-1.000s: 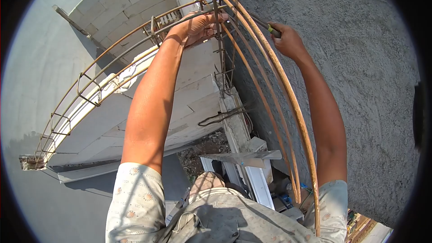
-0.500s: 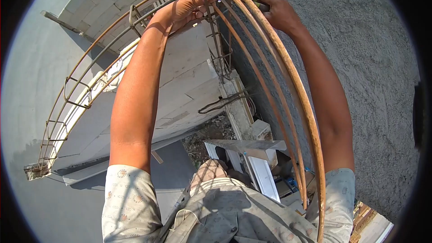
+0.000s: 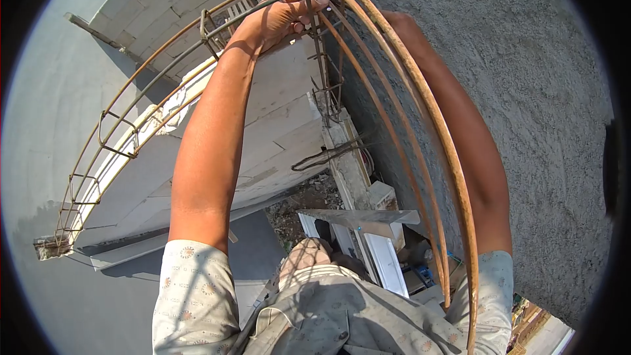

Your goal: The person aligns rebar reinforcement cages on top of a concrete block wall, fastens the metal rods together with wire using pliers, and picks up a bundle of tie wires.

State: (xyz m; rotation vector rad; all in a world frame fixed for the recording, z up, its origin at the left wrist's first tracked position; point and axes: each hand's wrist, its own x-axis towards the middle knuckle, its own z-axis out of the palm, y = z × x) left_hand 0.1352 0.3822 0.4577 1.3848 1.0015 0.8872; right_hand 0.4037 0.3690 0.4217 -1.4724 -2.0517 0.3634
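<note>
My left hand (image 3: 279, 21) is closed around the reinforcing bar near the top centre, its thumb reaching to an upright bar (image 3: 314, 46). These bars belong to a curved rebar cage (image 3: 118, 118) with square stirrups, which sweeps down to the left. Just right of the rusty curved bars (image 3: 427, 102) is my right hand (image 3: 399, 25). It is curled with the knuckles up; its fingers are mostly hidden, so what it grips does not show now. Half a second ago a green-handled tool showed in it.
A pale block wall (image 3: 263, 125) stands below the cage. Rough grey plaster (image 3: 545, 125) covers the wall on the right. Bent rebar ends (image 3: 328, 156) stick out from a concrete column (image 3: 345, 171). Boards and white panels (image 3: 384, 260) lie below near my legs.
My right hand has turned and moved slightly down, and the green-handled tool is out of sight. My left hand stays at the bars; the view has shifted a little.
</note>
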